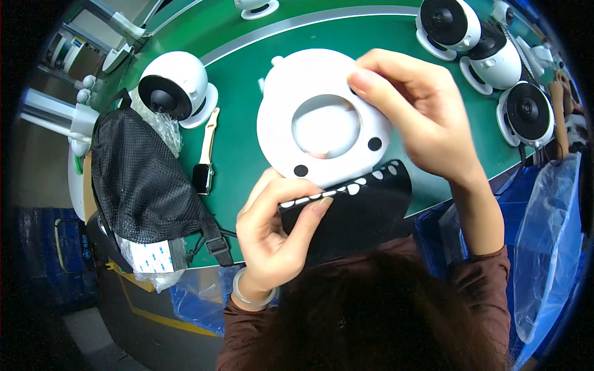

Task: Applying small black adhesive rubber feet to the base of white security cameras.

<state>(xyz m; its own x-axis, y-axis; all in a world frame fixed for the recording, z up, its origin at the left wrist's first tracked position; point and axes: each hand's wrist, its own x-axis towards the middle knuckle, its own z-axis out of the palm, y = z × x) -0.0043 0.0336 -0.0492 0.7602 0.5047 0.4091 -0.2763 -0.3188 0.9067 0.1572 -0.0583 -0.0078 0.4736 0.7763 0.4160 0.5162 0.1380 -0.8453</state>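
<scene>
A white security camera (278, 123) is held up with the underside of its ring-shaped base toward me. Two black round pads, a left one (301, 170) and a right one (375, 144), sit on the ring. My right hand (414, 105) grips the base at its upper right. Its thumb presses on the rim, where a dark spot shows partly under the thumb tip. My left hand (275, 229) pinches a black sheet (352, 216) with a row of white oval spots along its bent upper edge. Its index finger lies against the base's lower edge.
On the green table (235, 80) stand another white camera (174, 86) and several more at the right. A watch (204, 167) lies near a black mesh bag (142, 179) at the left. Blue bins with clear liners (538, 247) stand at the right.
</scene>
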